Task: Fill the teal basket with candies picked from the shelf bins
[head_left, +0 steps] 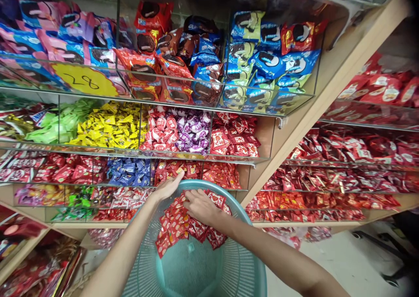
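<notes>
A teal plastic basket point(229, 271) sits low in the middle, tilted against the shelves, with a pile of small red candy packets point(178, 229) inside its far part. My left hand point(168, 187) rests on the basket's far rim, fingers stretched toward the red packets in the shelf bin behind it. My right hand point(201, 206) lies palm down on the pile in the basket, fingers spread and slightly curled over the packets.
Clear-fronted shelf bins point(196, 157) rise in tiers, filled with wrapped sweets and cookie packs in red, blue, yellow, green and purple. A yellow price tag reading 28 point(84, 79) hangs at upper left. More red packets fill the shelving point(343, 166) at right; grey floor point(347, 257) shows below.
</notes>
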Tool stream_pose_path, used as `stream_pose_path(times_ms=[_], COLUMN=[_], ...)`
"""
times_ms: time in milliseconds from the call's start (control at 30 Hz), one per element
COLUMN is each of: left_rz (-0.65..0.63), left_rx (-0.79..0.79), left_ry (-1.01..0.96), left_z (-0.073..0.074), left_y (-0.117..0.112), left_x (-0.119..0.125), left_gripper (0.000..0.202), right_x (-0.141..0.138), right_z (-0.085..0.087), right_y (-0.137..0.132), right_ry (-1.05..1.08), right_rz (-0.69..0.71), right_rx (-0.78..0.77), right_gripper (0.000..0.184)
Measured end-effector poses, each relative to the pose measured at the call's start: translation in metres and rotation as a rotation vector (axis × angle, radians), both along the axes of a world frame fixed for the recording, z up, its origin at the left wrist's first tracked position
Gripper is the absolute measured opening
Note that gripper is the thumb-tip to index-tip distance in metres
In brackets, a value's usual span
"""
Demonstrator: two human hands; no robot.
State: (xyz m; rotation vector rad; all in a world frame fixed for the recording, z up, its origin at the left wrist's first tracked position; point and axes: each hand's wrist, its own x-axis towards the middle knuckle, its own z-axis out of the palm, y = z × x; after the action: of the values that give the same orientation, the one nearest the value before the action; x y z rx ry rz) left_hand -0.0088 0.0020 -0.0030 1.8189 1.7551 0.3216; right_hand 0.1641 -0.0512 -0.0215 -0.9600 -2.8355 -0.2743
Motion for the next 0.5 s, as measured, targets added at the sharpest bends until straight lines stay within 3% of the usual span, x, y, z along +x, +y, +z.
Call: stream_pose_path(times_ms=[500], left_rz=[0.005], left_rx=[0.008], left_ry=[-0.009], left_z=[0.0054], left_y=[-0.0041], left_x=[0.0025], left_gripper=[0.077], right_x=[0.0007], right_z=[-0.0074], right_y=[-0.0054], right_ry=[-0.003], right_rz=[-0.014], right_rx=[0.068], right_gripper=[0.009])
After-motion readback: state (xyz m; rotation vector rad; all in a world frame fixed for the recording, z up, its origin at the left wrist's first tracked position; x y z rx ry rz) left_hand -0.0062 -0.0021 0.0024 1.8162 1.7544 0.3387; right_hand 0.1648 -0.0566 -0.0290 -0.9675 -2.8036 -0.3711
